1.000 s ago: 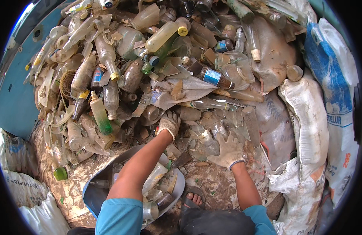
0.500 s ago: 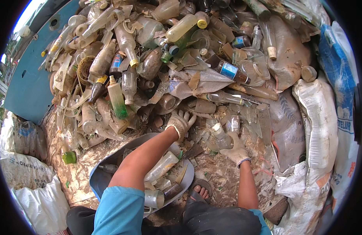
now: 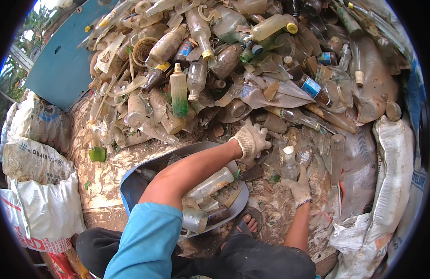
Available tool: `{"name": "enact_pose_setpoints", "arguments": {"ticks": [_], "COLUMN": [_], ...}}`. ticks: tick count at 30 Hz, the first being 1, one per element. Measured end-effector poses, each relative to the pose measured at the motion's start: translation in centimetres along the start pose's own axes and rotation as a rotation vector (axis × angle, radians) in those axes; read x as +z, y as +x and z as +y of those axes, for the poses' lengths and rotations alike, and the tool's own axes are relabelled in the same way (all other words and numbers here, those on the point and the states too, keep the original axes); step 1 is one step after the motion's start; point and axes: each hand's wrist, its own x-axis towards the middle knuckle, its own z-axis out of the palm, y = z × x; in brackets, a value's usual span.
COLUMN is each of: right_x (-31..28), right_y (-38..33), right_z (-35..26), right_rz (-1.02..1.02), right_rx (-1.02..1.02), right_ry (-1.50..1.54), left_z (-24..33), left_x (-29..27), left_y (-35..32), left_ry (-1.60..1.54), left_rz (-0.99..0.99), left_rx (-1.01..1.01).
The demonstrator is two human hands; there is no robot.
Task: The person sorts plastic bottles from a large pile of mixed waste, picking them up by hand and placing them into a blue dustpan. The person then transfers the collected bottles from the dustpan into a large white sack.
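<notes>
My left hand, in a knitted work glove, is over broken glass at the foot of the heap. Its fingers are apart and slightly bent, with nothing seen in them. To its right, my gloved right hand is closed around the lower part of a clear glass bottle with a pale top; part of the grip is hidden. A second small bottle lies just beyond that one. Under my left forearm stands a grey-blue tub holding a clear bottle, a glass jar and shards.
A large heap of dirty bottles and broken glass rises ahead. White sacks flank me: one on the left, another on the right. A blue panel stands at far left. My sandalled foot is beside the tub.
The view has shifted, so the heap sits further right. My left hand's fingers have drawn in from a wider spread. The bottle at my right hand stands more upright.
</notes>
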Motion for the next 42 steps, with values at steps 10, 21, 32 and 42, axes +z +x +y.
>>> {"name": "enact_pose_setpoints", "arguments": {"ticks": [10, 21, 32, 42], "right_x": [1.9, 15.4, 14.7, 11.5], "right_y": [-4.4, -4.9, -5.6, -4.0], "right_z": [-4.0, -11.3, -9.0, -7.7], "right_rz": [-0.279, -1.205, -0.948, -1.147], "right_rx": [-0.312, -0.761, -0.727, -0.495], "right_ry": [0.002, -0.177, -0.655, -0.167], "left_z": [-2.1, -2.0, 1.5, -0.5], "left_x": [-8.5, -4.6, -7.1, -3.6], "left_y": [-15.2, -31.6, -33.3, -37.4], "left_ry": [-0.482, -0.819, 0.020, -0.456], "left_rz": [-0.042, -0.140, -0.081, 0.171], "left_rx": [-0.207, -0.591, -0.541, -1.063]}}
